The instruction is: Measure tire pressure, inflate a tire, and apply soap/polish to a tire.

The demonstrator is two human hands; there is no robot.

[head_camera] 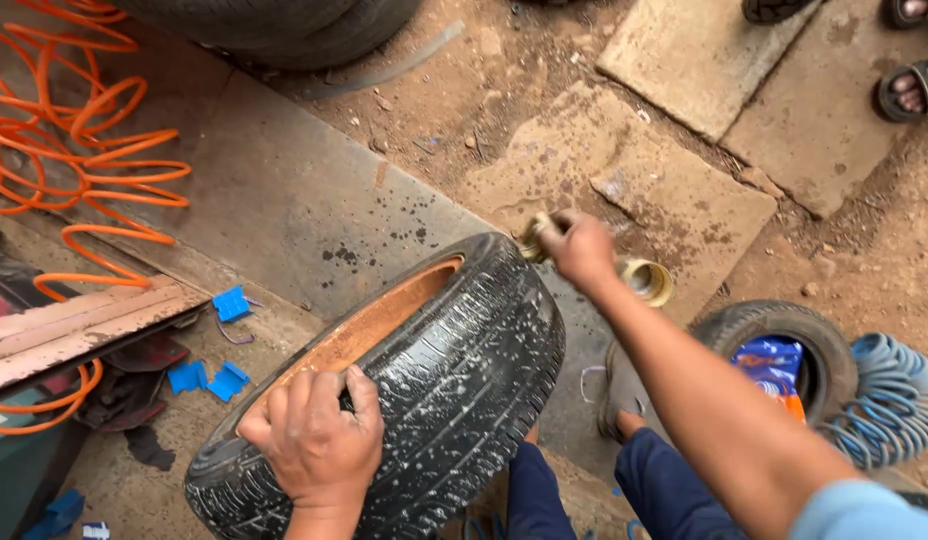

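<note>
A black tyre point(454, 380), wet and flecked with white, stands upright between my knees, its inner face stained orange-brown. My left hand point(314, 440) grips the tyre's upper rim at the near side. My right hand point(576, 248) reaches out past the tyre's far end and holds a small brush or rag with a pale yellowish tip point(534, 238). Just beyond that hand a small round tin point(647, 281) stands open on the ground.
Coiled orange air hose point(79, 150) lies at the left, above a wooden plank point(74, 325). Blue scraps point(229, 303) lie on the concrete. A small tyre point(774, 350) holding a blue-and-orange packet and a blue coiled hose point(889, 395) sit at the right. Another person's sandalled feet point(909, 90) stand at top right.
</note>
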